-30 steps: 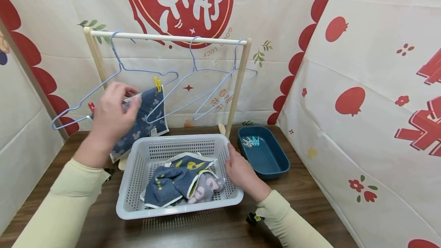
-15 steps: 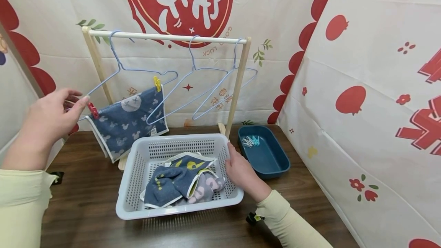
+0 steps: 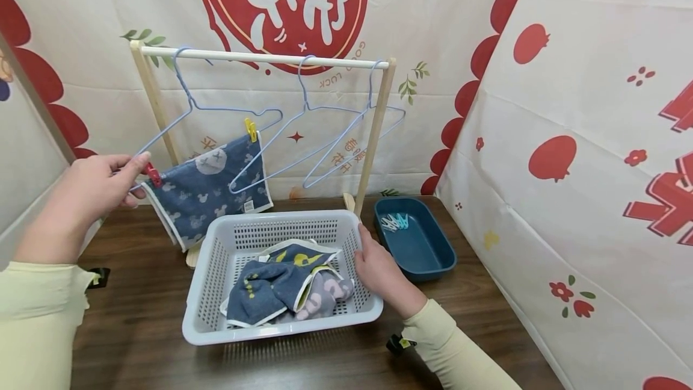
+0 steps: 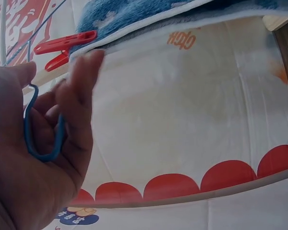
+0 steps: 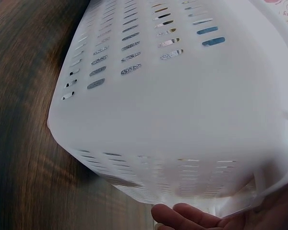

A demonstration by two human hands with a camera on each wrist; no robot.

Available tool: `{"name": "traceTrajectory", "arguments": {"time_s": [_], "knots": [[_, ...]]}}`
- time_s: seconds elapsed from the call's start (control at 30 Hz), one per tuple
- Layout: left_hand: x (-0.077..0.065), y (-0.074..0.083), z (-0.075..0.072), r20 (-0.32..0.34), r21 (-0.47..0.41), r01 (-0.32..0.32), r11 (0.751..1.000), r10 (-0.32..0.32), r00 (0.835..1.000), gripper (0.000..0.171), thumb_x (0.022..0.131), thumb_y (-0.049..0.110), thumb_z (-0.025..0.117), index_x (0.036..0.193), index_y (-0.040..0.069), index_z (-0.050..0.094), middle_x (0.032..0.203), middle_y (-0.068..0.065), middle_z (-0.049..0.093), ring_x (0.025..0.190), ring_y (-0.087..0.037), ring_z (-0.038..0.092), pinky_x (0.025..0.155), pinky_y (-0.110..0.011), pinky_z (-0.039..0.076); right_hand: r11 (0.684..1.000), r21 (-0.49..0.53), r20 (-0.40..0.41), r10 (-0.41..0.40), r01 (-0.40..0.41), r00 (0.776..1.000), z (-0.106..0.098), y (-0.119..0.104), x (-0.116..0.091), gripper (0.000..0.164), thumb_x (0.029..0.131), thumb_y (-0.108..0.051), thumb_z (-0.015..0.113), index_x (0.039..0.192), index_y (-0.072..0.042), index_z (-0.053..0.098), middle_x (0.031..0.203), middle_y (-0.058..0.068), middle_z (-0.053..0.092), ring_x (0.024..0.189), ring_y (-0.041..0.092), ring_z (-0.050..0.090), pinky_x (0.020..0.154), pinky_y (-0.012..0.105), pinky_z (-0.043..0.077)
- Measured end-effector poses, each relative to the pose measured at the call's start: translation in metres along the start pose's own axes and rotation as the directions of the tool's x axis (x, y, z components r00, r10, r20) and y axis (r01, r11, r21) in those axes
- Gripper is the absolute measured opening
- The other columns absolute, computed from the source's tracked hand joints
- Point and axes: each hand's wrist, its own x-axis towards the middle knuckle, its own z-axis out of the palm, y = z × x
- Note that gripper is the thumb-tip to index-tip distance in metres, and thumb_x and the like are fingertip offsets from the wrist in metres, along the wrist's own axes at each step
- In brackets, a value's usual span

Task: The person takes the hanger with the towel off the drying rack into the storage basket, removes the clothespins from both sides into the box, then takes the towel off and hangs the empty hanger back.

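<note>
My left hand [image 3: 94, 194] grips the left end of a light blue wire hanger [image 4: 42, 158], whose loop lies in the palm in the left wrist view. Beside its fingertips, a red clothespin [image 3: 152, 174] clips one corner of a blue towel [image 3: 208, 188] with pale mouse-head prints. A yellow clothespin [image 3: 251, 130] holds the towel's other top corner on the same hanger. My right hand [image 3: 379, 263] holds the right rim of a white laundry basket [image 3: 287, 333], with fingers [image 5: 182, 218] along its outside. Inside lie a blue-and-yellow towel [image 3: 271, 287] and a grey-pink one [image 3: 327, 294].
A wooden rack [image 3: 260, 59] stands behind the basket, with two more blue hangers [image 3: 305, 107] on its rod. Right of it, a dark teal tray [image 3: 419, 251] contains several white and light blue clothespins [image 3: 394, 222]. Printed cloth walls enclose the brown table [image 3: 476, 318].
My left hand has moved left and down from the towel's top edge to the hanger's end, which it now grips. The towel has shifted slightly right. My right hand stays at the basket.
</note>
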Motion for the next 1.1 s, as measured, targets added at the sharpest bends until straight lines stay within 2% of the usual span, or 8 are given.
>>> {"name": "traceTrajectory", "arguments": {"time_s": [0.2, 0.37, 0.5, 0.67, 0.77, 0.9, 0.97, 1.1], "knots": [[-0.004, 0.002, 0.008, -0.121, -0.015, -0.06, 0.998, 0.058, 0.991, 0.064, 0.116, 0.058, 0.045, 0.125, 0.003, 0.077, 0.08, -0.008, 0.079, 0.067, -0.024, 0.067, 0.058, -0.04, 0.045, 1.0, 0.011, 0.0, -0.005, 0.005, 1.0, 0.0, 0.001, -0.001, 0.068, 0.116, -0.016, 0.053, 0.175, -0.007, 0.023, 0.162, 0.023, 0.054, 0.114, 0.033, 0.075, 0.077, 0.049, 0.067], [-0.006, 0.003, 0.013, -0.235, -0.027, -0.115, 0.993, 0.105, 0.966, 0.053, 0.116, 0.049, 0.053, 0.125, 0.003, 0.079, 0.079, -0.014, 0.079, 0.058, -0.013, 0.061, 0.054, -0.035, 0.042, 1.0, 0.007, -0.004, -0.002, 0.002, 1.0, 0.0, 0.001, -0.001, 0.068, 0.115, -0.017, 0.053, 0.175, -0.007, 0.022, 0.163, 0.023, 0.053, 0.117, 0.033, 0.074, 0.079, 0.049, 0.067], [-0.009, 0.002, 0.014, -0.307, -0.075, -0.126, 0.989, 0.098, 0.947, 0.05, 0.116, 0.047, 0.055, 0.123, 0.003, 0.079, 0.079, -0.017, 0.078, 0.053, -0.007, 0.057, 0.051, -0.03, 0.041, 1.0, 0.006, -0.006, -0.001, 0.001, 1.0, 0.0, 0.001, -0.001, 0.068, 0.116, -0.017, 0.053, 0.175, -0.007, 0.022, 0.163, 0.023, 0.052, 0.12, 0.034, 0.073, 0.082, 0.051, 0.066], [-0.013, -0.001, 0.013, -0.349, -0.116, -0.135, 0.984, 0.086, 0.933, 0.049, 0.116, 0.044, 0.057, 0.123, 0.0, 0.078, 0.077, -0.018, 0.075, 0.05, -0.008, 0.056, 0.049, -0.026, 0.04, 1.0, 0.002, -0.007, 0.0, 0.0, 1.0, 0.0, 0.0, -0.001, 0.068, 0.116, -0.017, 0.054, 0.175, -0.007, 0.023, 0.164, 0.023, 0.052, 0.124, 0.036, 0.071, 0.086, 0.053, 0.066], [-0.016, -0.005, 0.012, -0.364, -0.139, -0.144, 0.98, 0.084, 0.927, 0.048, 0.116, 0.041, 0.057, 0.118, -0.003, 0.078, 0.069, -0.009, 0.072, 0.047, -0.006, 0.055, 0.046, -0.021, 0.041, 1.0, -0.004, -0.007, -0.001, 0.001, 1.0, 0.0, 0.0, -0.001, 0.068, 0.116, -0.017, 0.054, 0.175, -0.007, 0.023, 0.163, 0.022, 0.052, 0.124, 0.035, 0.071, 0.086, 0.053, 0.066], [-0.022, -0.011, 0.008, -0.378, -0.162, -0.129, 0.978, 0.059, 0.924, 0.049, 0.117, 0.04, 0.057, 0.115, -0.005, 0.076, 0.06, 0.023, 0.059, 0.05, 0.001, 0.052, 0.048, -0.017, 0.041, 1.0, 0.0, -0.004, 0.003, -0.003, 1.0, 0.0, 0.0, 0.001, 0.068, 0.116, -0.018, 0.054, 0.175, -0.008, 0.022, 0.162, 0.022, 0.054, 0.12, 0.034, 0.073, 0.081, 0.051, 0.066], [-0.025, -0.015, 0.006, -0.37, -0.176, -0.11, 0.978, 0.038, 0.928, 0.051, 0.118, 0.041, 0.055, 0.117, -0.006, 0.076, 0.061, 0.034, 0.053, 0.053, 0.003, 0.052, 0.051, -0.015, 0.042, 1.0, 0.009, -0.002, 0.006, -0.006, 1.0, 0.0, 0.0, 0.001, 0.068, 0.116, -0.018, 0.054, 0.175, -0.008, 0.022, 0.162, 0.022, 0.054, 0.117, 0.033, 0.074, 0.078, 0.05, 0.067], [-0.028, -0.021, 0.003, -0.349, -0.237, -0.098, 0.966, 0.01, 0.937, 0.051, 0.118, 0.04, 0.053, 0.121, -0.007, 0.074, 0.064, 0.036, 0.055, 0.054, 0.003, 0.056, 0.055, -0.011, 0.045, 1.0, 0.017, -0.001, 0.005, -0.005, 1.0, 0.0, -0.001, 0.0, 0.068, 0.116, -0.018, 0.054, 0.175, -0.008, 0.022, 0.161, 0.022, 0.055, 0.113, 0.033, 0.075, 0.075, 0.049, 0.067]]}}
